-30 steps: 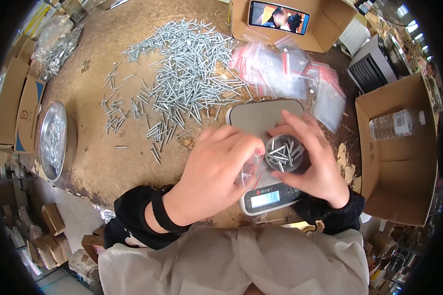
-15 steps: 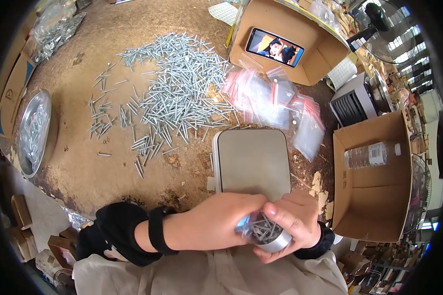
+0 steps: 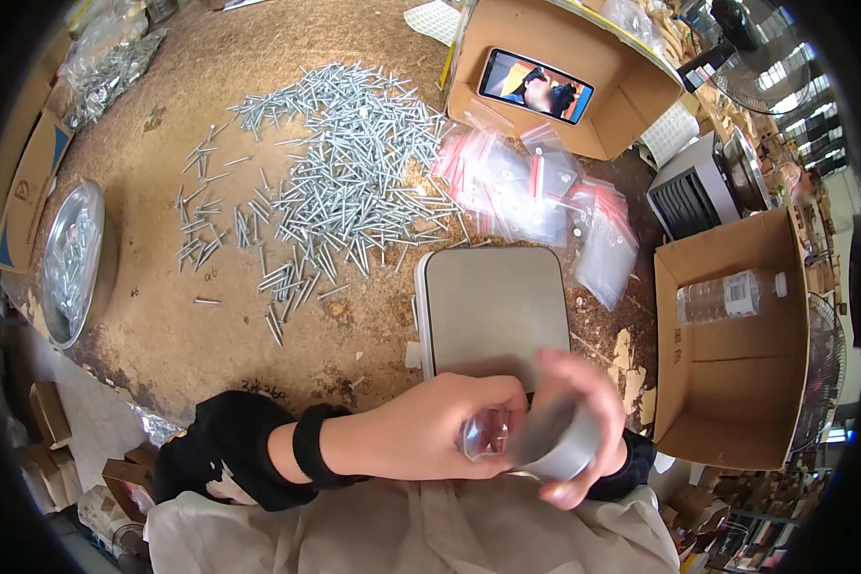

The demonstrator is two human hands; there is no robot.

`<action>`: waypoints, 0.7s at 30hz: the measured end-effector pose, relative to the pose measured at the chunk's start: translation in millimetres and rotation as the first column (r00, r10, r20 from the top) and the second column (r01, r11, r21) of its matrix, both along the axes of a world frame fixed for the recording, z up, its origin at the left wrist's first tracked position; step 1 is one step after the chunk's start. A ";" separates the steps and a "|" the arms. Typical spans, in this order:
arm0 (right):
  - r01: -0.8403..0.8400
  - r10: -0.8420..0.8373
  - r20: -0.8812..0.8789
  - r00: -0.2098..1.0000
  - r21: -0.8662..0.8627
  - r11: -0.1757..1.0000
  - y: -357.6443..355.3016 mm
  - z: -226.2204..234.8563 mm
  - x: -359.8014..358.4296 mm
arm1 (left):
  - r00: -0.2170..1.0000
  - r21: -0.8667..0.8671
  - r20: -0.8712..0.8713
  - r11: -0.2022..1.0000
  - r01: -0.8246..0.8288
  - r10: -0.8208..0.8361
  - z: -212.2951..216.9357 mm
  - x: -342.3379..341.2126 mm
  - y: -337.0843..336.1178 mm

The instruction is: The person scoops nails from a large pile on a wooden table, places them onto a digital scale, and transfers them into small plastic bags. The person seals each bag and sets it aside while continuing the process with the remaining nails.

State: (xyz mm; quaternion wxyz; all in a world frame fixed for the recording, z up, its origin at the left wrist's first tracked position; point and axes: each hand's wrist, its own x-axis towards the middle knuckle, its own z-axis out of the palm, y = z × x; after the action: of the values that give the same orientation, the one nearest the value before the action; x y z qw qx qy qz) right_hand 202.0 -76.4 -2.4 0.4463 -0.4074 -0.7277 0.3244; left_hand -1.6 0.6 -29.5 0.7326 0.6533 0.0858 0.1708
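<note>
My left hand [image 3: 450, 411] is closed round a small clear plastic bag [image 3: 483, 433]; its contents are only partly visible between the fingers. Beside it, my right hand [image 3: 598, 421] grips a metal cup [image 3: 564, 445], tilted with its mouth toward the bag. The cup's inside is blurred, and no screws can be made out in it. Both hands are just in front of a grey-topped flat scale [image 3: 493, 306]. Beyond lies a large pile of silver screws [image 3: 354, 163], with loose ones scattered to its left.
Clear zip bags with red edges [image 3: 512, 187] lie behind the scale. A phone [image 3: 534, 88] leans inside a cardboard box [image 3: 631, 96]. Another box [image 3: 727, 392] at right holds a plastic bottle [image 3: 732, 298]. A metal bowl [image 3: 96, 277] with bagged screws stands at left.
Screws visible at the cup's mouth half a second ago no longer show there. My right hand has shifted slightly right and turned the cup; the bag in my left hand is more exposed.
</note>
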 end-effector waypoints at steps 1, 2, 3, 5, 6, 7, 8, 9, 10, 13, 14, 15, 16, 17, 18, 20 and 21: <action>0.031 -0.030 -0.031 0.999 0.031 0.999 -1.2 -6.9 5.9 | 1.000 -0.038 -0.021 0.999 0.023 -0.023 3.8 -1.3 3.3; 0.120 -0.122 -0.049 0.991 -0.056 0.991 -3.9 -6.1 7.6 | 0.998 -0.076 -0.040 0.996 0.045 -0.048 6.0 -2.2 4.7; 0.202 -0.214 -0.065 0.975 -0.146 0.968 -6.5 -4.7 9.6 | 0.999 -0.065 0.033 0.998 0.008 -0.006 2.7 -1.3 2.7; 0.283 -0.266 0.117 0.957 -0.163 0.945 9.8 -2.9 3.8 | 0.996 -0.171 0.077 0.985 -0.022 0.035 1.9 -2.3 2.3; 0.288 -0.246 0.303 0.921 -0.100 0.952 18.3 -6.7 6.0 | 0.994 -0.225 0.097 0.974 -0.035 0.058 0.5 -2.7 2.7; 0.251 -0.195 0.389 0.900 -0.099 0.963 24.3 -5.7 4.9 | 0.985 -0.254 0.149 0.966 -0.050 0.090 -1.9 -2.5 2.0; 0.248 -0.196 0.471 0.860 -0.050 0.967 27.0 -4.2 1.7 | 0.979 -0.263 0.165 0.962 -0.076 0.122 -2.3 -2.5 1.9; 0.237 -0.196 0.551 0.811 -0.003 0.972 29.7 -1.0 -2.8 | 0.971 -0.273 0.181 0.956 -0.105 0.158 -2.3 -3.3 2.0; 0.221 -0.199 0.624 0.755 0.044 0.974 31.1 2.0 -5.4 | 0.961 -0.284 0.197 0.950 -0.134 0.194 -2.2 -4.0 2.1; 0.138 -0.208 0.477 0.854 0.177 0.974 23.2 7.5 -5.8 | 0.921 -0.393 0.319 0.916 -0.086 0.223 -2.6 -2.5 -1.1; 0.098 -0.195 0.424 0.884 0.239 0.966 19.4 7.8 -5.1 | 0.903 -0.426 0.358 0.902 -0.070 0.239 -3.3 -3.2 -2.2; 0.128 -0.239 0.421 0.875 0.275 0.953 13.0 2.7 -2.9 | 0.936 -0.140 0.323 0.986 -0.096 0.137 -6.0 -8.3 -1.2; 0.091 -0.243 0.428 0.870 0.345 0.934 9.7 1.1 -3.0 | 0.926 -0.109 0.358 0.990 -0.084 0.118 -6.7 -7.2 -4.6; 0.053 -0.248 0.435 0.866 0.413 0.909 7.6 0.0 -3.3 | 0.914 -0.079 0.393 0.994 -0.073 0.099 -7.1 -4.6 -10.1; 0.018 -0.257 0.443 0.859 0.476 0.879 4.8 -1.0 -2.8 | 0.901 -0.050 0.427 0.997 -0.057 0.073 -8.5 -2.0 -14.1; 0.031 -0.305 0.467 0.830 0.507 0.861 1.0 -0.5 -12.8 | 0.902 0.111 0.428 0.988 -0.112 0.054 -7.3 -1.2 -13.7; 0.056 -0.339 0.453 0.824 0.530 0.846 0.5 -2.9 -13.1 | 0.908 0.145 0.418 0.984 -0.107 0.037 -0.2 -3.2 -11.7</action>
State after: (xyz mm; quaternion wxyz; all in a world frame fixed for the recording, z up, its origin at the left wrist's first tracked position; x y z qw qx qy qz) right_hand 188.9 -75.9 -5.3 0.3487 -0.4284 -0.8322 -0.0479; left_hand -4.9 -11.1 -29.8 0.6710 0.6567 -0.0614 0.3388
